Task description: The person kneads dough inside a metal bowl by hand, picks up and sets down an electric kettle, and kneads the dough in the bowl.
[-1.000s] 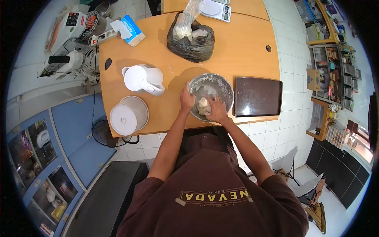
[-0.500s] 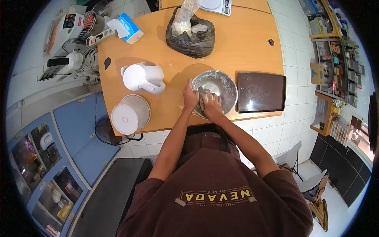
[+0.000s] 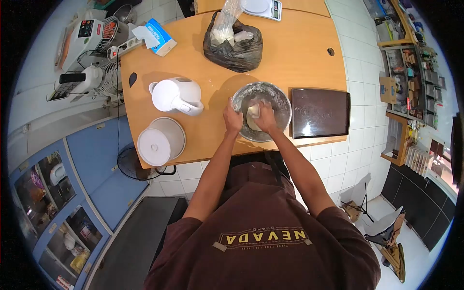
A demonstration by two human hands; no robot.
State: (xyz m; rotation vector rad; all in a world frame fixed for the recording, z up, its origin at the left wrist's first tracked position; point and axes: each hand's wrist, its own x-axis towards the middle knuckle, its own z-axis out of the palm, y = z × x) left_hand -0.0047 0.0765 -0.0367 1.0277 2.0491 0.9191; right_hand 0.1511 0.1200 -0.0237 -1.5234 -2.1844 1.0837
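A metal bowl point(image 3: 282, 104), its inner wall smeared with flour, stands near the table's front edge. My left hand point(image 3: 233, 118) grips the bowl's left rim. Inside the bowl my right hand point(image 3: 264, 117) is closed on a lump of pale dough point(image 3: 253, 118), which shows at the left of the fingers. Part of the dough is hidden under the hand. Right of the bowl lies a dark rectangular tray point(image 3: 320, 113), close beside it.
On the wooden table point(image 3: 299, 53) stand a white kettle point(image 3: 176, 96) and a white lidded container point(image 3: 160, 141) at the left. Farther back are a black plastic bag point(image 3: 237, 57), a tissue box point(image 3: 161, 39) and a white scale point(image 3: 261, 8).
My right hand has pulled at and pressed the dough, and now sits higher in the bowl than half a second ago. My left hand has stayed at the rim.
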